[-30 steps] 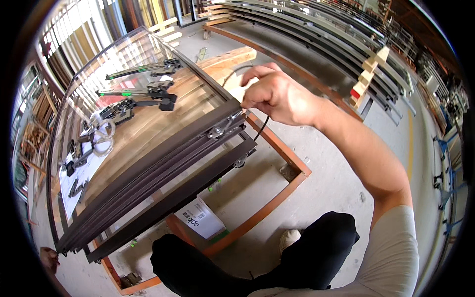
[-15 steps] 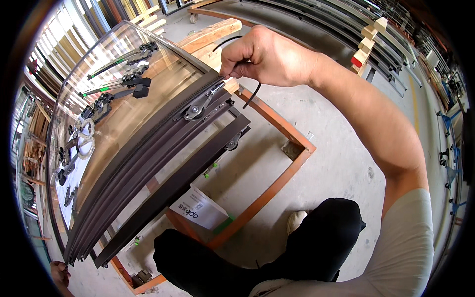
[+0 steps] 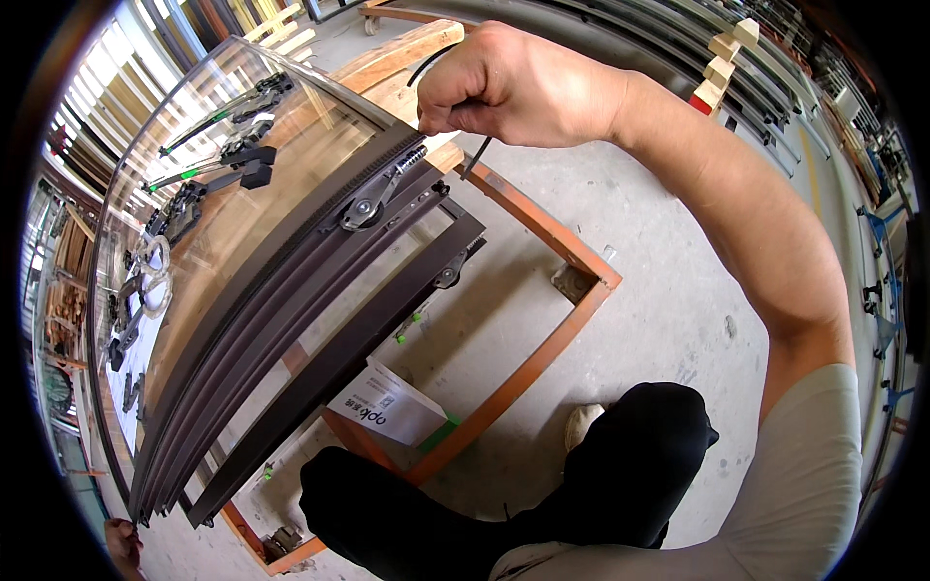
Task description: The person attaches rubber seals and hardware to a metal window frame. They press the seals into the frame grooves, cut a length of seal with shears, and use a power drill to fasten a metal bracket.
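My right hand [image 3: 499, 87] is closed in a pinch at the far corner of a dark brown window sash [image 3: 291, 242]. It grips a thin black rubber strip [image 3: 477, 158], whose tail hangs below the fist; another bit curves out above. Close under the fingers, a metal roller fitting [image 3: 363, 211] sits on the sash edge. At the lower left, my left hand [image 3: 123, 544] is curled at the sash's near corner, partly cut off by the picture's dark rim; what its fingers hold is hidden.
Black hardware pieces [image 3: 254, 167] and a roll of tape [image 3: 155, 279] lie on the glass. An orange metal frame [image 3: 547, 228] stands under the sash, with a white box [image 3: 387, 402] inside it. Wooden beams [image 3: 402, 58] extend behind. Metal profiles [image 3: 620, 39] lie at the back.
My right hand has shifted slightly up and left, still pinching the strip. The sash sits a little further left in the picture. My left hand remains at the near corner.
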{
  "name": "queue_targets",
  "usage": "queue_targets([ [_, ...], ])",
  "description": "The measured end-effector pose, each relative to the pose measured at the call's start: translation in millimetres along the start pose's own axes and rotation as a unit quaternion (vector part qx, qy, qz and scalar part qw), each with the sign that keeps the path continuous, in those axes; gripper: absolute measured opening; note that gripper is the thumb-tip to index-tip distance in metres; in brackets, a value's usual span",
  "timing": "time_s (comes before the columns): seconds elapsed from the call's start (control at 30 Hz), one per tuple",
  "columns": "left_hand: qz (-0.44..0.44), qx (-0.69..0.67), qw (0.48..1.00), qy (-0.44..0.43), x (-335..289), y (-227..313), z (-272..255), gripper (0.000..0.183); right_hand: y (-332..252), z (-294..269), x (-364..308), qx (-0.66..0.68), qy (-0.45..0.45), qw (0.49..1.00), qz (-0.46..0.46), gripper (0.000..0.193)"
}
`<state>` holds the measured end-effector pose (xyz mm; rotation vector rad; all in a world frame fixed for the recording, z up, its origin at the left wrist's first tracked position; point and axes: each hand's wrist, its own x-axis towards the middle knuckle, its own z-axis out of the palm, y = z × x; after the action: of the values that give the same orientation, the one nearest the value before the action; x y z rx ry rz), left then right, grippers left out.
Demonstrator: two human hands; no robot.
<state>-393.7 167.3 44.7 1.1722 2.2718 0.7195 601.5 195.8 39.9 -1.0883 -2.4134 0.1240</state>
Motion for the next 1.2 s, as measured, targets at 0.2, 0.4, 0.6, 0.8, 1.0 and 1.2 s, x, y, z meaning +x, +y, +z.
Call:
queue_targets([
  [0.2,-0.009,0.043,0.996,-0.084,12.8,-1.0,-21.4,0.032,2.1,3.8,-4.3,-0.035,0.022,0.999,-0.020,0.005],
  [0.4,0.054,0.114,0.990,-0.062,60.6,-13.1,-86.5,0.027,16.2,-6.1,-23.0,0.001,0.003,1.000,0.014,0.006],
  [0.6,0.126,0.229,0.957,-0.123,86.9,-54.4,-62.1,0.029,15.9,5.3,0.0,0.009,0.003,0.999,-0.044,0.009],
  [0.8,0.076,0.186,0.974,-0.106,80.7,-41.3,-67.5,0.030,18.4,-0.6,-16.4,0.039,0.017,0.996,-0.078,0.008],
  [1.0,0.018,0.088,0.986,-0.140,74.3,-57.6,-59.8,0.033,6.5,5.2,-4.6,-0.045,-0.002,0.998,0.039,0.006],
  [1.2,0.229,0.166,0.955,-0.092,59.5,-85.0,-91.1,0.036,11.6,10.3,-8.9,-0.058,0.044,0.997,0.034,0.019],
])
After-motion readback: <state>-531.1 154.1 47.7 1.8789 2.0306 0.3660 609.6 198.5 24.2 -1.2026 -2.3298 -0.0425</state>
